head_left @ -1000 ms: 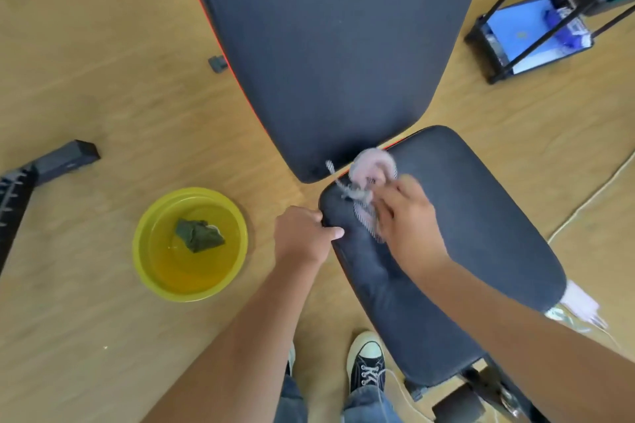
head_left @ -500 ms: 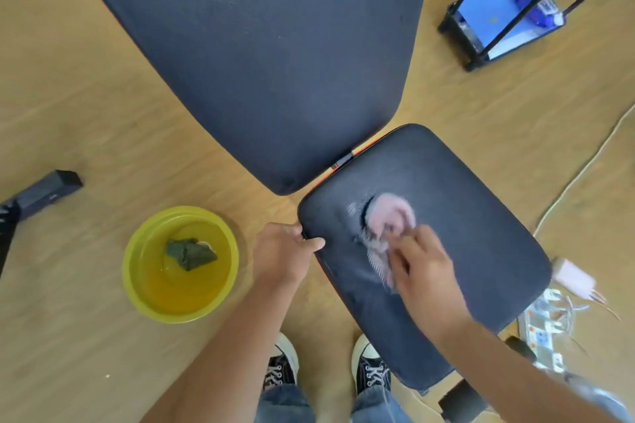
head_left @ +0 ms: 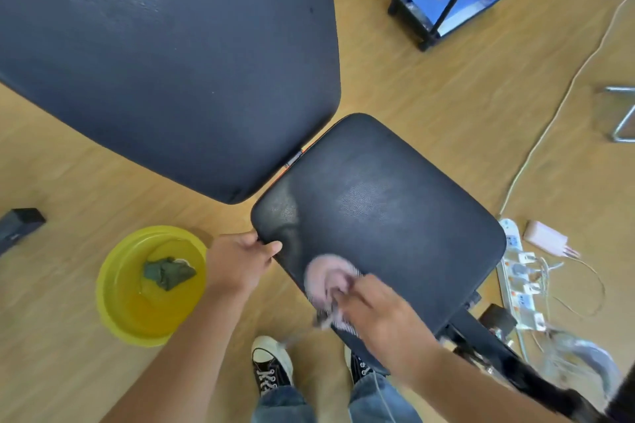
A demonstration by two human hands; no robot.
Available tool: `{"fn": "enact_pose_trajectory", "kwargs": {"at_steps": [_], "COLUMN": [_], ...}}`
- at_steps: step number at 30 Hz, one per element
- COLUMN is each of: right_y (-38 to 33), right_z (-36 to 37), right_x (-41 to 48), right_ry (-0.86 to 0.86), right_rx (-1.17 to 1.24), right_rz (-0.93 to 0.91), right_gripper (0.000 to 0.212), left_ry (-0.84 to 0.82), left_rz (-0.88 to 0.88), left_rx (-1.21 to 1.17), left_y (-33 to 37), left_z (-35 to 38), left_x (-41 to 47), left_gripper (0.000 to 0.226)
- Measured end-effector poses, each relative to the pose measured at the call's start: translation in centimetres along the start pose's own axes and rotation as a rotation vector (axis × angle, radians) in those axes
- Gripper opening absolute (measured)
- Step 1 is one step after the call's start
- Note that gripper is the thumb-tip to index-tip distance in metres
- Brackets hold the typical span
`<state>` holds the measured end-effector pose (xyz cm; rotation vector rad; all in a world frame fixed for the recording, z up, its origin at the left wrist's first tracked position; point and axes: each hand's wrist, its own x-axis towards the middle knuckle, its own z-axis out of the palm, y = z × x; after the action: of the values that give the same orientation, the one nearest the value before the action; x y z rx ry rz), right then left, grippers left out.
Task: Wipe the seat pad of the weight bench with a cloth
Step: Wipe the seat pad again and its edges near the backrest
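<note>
The black seat pad (head_left: pixel 385 213) of the weight bench lies in the middle, just below the large black back pad (head_left: pixel 165 55). My right hand (head_left: pixel 381 314) presses a pale pink cloth (head_left: pixel 328 280) onto the near left part of the seat pad; the hand and cloth are blurred. My left hand (head_left: pixel 240 261) grips the seat pad's left corner, thumb on top. Damp streaks show on the pad's left side.
A yellow basin (head_left: pixel 113 292) with water and a dark green rag (head_left: pixel 168 272) sits on the wooden floor at left. A white power strip (head_left: pixel 519 271) with cables and a pink charger (head_left: pixel 546 239) lie at right. A black rack (head_left: pixel 422 21) stands far right. My shoes (head_left: pixel 271 364) are below.
My right hand has dragged the pink cloth from the seat pad's far left corner down toward its near edge. The left hand keeps its hold on the pad's corner.
</note>
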<state>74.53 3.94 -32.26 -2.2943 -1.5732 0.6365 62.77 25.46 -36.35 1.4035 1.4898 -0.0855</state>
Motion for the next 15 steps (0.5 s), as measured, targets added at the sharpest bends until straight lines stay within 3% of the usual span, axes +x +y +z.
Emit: {"fn": "enact_pose_trajectory", "kwargs": {"at_steps": [1, 3, 7, 9, 10, 12, 15], "right_y": [0.7, 4.8, 12.0, 10.4, 8.5, 4.1, 2.8], "right_z": [-0.3, -2.9, -7.8, -7.0, -5.5, -2.1, -1.1], "right_x": [-3.0, -5.1, 1.4, 3.9, 3.9, 0.6, -6.1], "right_ry": [-0.102, -0.087, 0.356, 0.448, 0.427, 0.198, -0.129], "right_rx": [-0.035, -0.104, -0.042, 0.027, 0.056, 0.113, 0.001], "right_rz": [-0.106, -0.127, 0.483, 0.598, 0.558, 0.415, -0.006], "right_gripper": [0.020, 0.020, 0.011, 0.005, 0.007, 0.020, 0.033], "left_ry": [0.004, -0.003, -0.008, -0.027, -0.032, -0.037, -0.023], "left_rz": [-0.013, -0.018, 0.008, 0.007, 0.005, -0.007, -0.038], "left_rx": [-0.012, -0.030, -0.097, -0.109, -0.128, -0.161, -0.184], "left_y": [0.0, 0.1, 0.0, 0.1, 0.1, 0.1, -0.1], "left_z": [0.0, 0.1, 0.2, 0.2, 0.1, 0.1, 0.1], "left_x": [-0.1, -0.2, 0.1, 0.3, 0.4, 0.4, 0.5], "left_gripper": [0.030, 0.036, 0.038, 0.037, 0.037, 0.036, 0.035]}}
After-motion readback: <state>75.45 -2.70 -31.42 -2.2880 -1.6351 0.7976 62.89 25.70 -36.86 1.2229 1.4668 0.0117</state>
